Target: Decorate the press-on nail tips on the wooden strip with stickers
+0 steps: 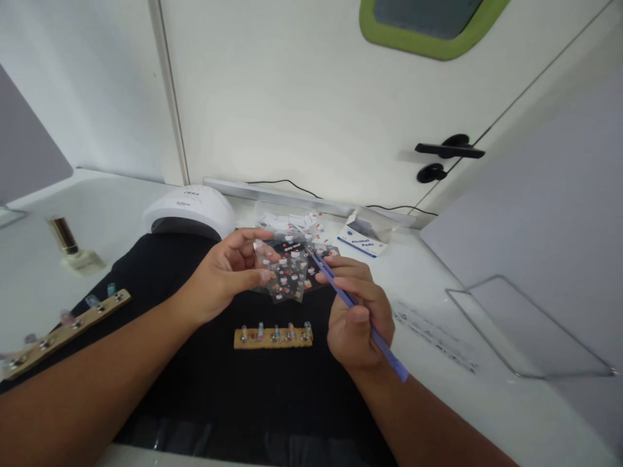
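My left hand [228, 272] holds a clear sticker sheet [288, 272] with small red and white designs, raised above a black mat [219, 383]. My right hand [357, 311] grips purple tweezers [341, 295], and their tip touches the upper right part of the sheet. Below the hands, a small wooden strip [273, 336] with several nail tips on it lies on the mat.
A white nail lamp [191, 211] stands behind the mat. A longer wooden strip of nail tips [63, 331] lies at the left, near a gold-capped bottle [68, 243]. A box of alcohol pads [363, 237] and loose wrappers [287, 222] lie at the back. A wire frame [525, 324] stands at the right.
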The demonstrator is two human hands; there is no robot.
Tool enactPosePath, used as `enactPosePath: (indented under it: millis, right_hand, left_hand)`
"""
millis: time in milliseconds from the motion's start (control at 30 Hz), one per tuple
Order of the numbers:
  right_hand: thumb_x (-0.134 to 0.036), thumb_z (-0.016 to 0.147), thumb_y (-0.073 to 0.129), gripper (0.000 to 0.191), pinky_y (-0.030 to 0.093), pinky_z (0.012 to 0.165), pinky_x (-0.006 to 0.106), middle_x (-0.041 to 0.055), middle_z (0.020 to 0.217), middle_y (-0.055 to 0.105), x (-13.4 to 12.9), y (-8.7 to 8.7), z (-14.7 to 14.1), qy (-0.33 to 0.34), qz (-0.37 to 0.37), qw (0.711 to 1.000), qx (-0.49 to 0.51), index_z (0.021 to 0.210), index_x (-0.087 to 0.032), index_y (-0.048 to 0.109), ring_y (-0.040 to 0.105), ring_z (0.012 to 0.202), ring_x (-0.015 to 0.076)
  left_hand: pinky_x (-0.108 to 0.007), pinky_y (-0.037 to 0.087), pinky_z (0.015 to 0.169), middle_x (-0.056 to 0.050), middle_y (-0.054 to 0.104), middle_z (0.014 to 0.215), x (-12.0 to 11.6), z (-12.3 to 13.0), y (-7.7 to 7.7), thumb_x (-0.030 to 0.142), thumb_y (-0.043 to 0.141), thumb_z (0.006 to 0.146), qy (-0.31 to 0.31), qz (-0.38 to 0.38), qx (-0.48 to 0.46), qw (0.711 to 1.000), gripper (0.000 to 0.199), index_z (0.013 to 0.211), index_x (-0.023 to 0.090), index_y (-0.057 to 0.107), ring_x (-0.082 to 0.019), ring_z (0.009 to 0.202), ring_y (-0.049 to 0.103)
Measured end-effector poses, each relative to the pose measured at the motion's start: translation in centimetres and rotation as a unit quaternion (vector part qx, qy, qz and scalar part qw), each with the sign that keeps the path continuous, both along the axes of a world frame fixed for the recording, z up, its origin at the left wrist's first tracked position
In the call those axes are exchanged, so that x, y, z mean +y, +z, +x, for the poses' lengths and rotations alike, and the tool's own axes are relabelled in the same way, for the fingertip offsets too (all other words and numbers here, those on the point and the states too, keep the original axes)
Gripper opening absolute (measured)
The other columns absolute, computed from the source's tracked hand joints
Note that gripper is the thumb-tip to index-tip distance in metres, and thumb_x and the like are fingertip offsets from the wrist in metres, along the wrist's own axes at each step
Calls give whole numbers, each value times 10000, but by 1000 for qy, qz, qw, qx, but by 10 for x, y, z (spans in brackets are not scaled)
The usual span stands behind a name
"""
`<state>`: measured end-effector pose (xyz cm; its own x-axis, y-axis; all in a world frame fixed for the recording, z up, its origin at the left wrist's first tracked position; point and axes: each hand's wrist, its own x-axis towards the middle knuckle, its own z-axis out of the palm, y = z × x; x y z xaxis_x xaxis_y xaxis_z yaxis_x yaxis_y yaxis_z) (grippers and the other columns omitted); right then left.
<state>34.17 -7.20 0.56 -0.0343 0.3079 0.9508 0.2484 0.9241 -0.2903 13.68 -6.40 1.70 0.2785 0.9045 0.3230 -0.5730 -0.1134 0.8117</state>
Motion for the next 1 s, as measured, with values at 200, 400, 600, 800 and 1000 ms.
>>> enactPosePath:
  millis: [200,400,600,800,1000]
  right_hand:
    - [-411,1007,422,297,557,885,566,59,875,725,0,0,-1,2,5,1000,1,1082,-255,664,684,1007,295]
    - [-394,1003,440,296,552,881,564,60,882,736,1,1,-3,12,11,1000,16,1100,-256,683,675,998,294]
    - [-396,1008,442,297,546,899,578,62,883,735,1,1,-4,15,12,1000,21,1099,-250,684,675,1000,289]
    - [-389,1005,448,293,542,898,567,56,886,738,1,0,-4,18,9,999,25,1111,-256,687,667,1006,288]
    - [-399,1004,447,296,543,899,564,56,880,733,1,1,-4,16,9,1000,22,1112,-263,686,668,1010,292]
  left_hand:
    - [-231,594,670,2,727,883,0,0,-1,43,815,698,7,4,5,1000,460,1103,224,692,-110,726,662]
    - [-217,580,678,6,725,880,0,0,-1,38,810,700,13,5,9,1000,461,1103,229,690,-103,716,660]
    - [-228,589,682,13,718,877,0,0,-3,36,800,708,10,7,11,1000,458,1105,238,693,-109,721,666]
    - [-208,583,666,16,714,889,0,0,-2,38,804,702,4,5,5,1000,445,1088,232,699,-94,704,650]
    - [-200,581,663,15,713,897,0,0,-2,38,807,703,1,2,4,1000,442,1084,236,702,-89,700,643]
